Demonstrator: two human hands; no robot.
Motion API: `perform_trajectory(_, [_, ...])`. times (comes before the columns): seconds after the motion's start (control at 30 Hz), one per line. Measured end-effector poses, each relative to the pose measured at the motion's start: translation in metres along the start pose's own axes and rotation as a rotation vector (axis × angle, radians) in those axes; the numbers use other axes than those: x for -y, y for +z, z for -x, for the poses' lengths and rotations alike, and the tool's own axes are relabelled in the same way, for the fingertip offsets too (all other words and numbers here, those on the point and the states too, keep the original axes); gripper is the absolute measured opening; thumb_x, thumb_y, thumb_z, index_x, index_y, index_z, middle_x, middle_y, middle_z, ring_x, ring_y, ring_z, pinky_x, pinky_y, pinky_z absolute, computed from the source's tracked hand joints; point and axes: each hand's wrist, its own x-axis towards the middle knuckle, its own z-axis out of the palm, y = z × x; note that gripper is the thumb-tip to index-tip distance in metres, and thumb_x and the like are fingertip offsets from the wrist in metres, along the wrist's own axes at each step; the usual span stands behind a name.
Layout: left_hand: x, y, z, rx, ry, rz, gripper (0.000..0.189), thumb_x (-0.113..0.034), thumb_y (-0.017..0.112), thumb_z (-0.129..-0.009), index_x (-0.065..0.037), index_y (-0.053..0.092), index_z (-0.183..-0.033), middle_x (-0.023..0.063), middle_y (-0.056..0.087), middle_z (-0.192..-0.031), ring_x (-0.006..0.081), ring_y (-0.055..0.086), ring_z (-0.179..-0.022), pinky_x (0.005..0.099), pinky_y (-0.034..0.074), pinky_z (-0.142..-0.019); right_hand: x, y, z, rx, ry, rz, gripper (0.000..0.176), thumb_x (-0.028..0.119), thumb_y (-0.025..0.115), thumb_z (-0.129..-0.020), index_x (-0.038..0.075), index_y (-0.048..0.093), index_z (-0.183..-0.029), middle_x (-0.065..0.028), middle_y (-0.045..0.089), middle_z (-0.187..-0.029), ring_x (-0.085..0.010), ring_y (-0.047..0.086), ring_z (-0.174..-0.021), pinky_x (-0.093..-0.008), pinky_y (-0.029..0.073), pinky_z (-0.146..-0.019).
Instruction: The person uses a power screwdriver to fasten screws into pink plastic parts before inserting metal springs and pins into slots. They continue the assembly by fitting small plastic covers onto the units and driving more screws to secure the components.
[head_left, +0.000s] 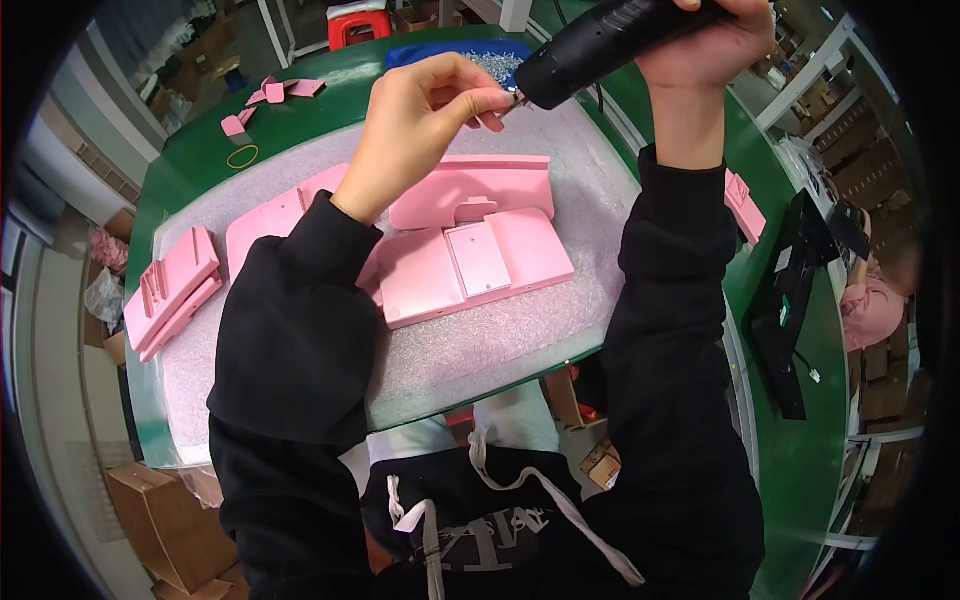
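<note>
My right hand [715, 45] is wrapped round a black power screwdriver [600, 50], which points down and to the left. My left hand [425, 115] pinches at the screwdriver's tip; whatever small piece is between the fingers is too small to make out. Behind the tip, a pile of small screws [495, 65] lies on a blue cloth [400, 55]. Below my hands, a pink plastic part with a raised rectangular plate [480, 262] rests on bubble wrap [480, 345]. Just behind it lies a curved pink part [515, 190].
Stacked pink parts [175, 285] lie at the left, with small pink pieces [275, 92] and a yellow rubber band [242, 156] farther back. Along the right stand a pink piece [742, 205] and a long black part [785, 300]. A person in pink [873, 310] is beyond the right edge.
</note>
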Motion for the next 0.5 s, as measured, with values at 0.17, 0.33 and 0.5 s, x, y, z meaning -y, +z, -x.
perform_trajectory(0.17, [0.006, 0.005, 0.002, -0.073, -0.266, 0.533, 0.018, -0.016, 0.056, -0.089, 0.001, 0.056, -0.096, 0.0091, 0.062, -0.089, 0.0093, 0.058, -0.081, 0.0190, 0.048, -0.077, 0.013, 0.003, -0.003, 0.029, -0.217, 0.717, 0.035, 0.007, 0.050, -0.065, 0.003, 0.052, -0.100, -0.0072, 0.054, -0.086, -0.0137, 0.046, -0.054, -0.0272, 0.041, -0.055])
perform_trajectory(0.33, [0.007, 0.003, 0.003, -0.166, -0.265, 0.598, 0.022, -0.014, 0.058, -0.087, 0.002, 0.054, -0.102, 0.0106, 0.060, -0.095, 0.0114, 0.060, -0.088, 0.0170, 0.049, -0.079, 0.019, 0.011, -0.001, 0.058, -0.264, 0.714, 0.031, 0.007, 0.048, -0.068, 0.003, 0.051, -0.099, -0.0067, 0.053, -0.085, -0.0123, 0.047, -0.053, -0.0248, 0.041, -0.054])
perform_trajectory(0.5, [0.004, 0.007, 0.005, -0.071, -0.289, 0.732, 0.033, -0.007, 0.058, -0.086, 0.005, 0.046, -0.114, 0.0135, 0.059, -0.100, 0.0147, 0.061, -0.092, 0.0175, 0.052, -0.077, 0.018, 0.015, 0.000, 0.067, -0.305, 0.739, 0.031, 0.007, 0.047, -0.069, 0.003, 0.050, -0.099, -0.0069, 0.054, -0.086, -0.0125, 0.048, -0.053, -0.0252, 0.041, -0.054])
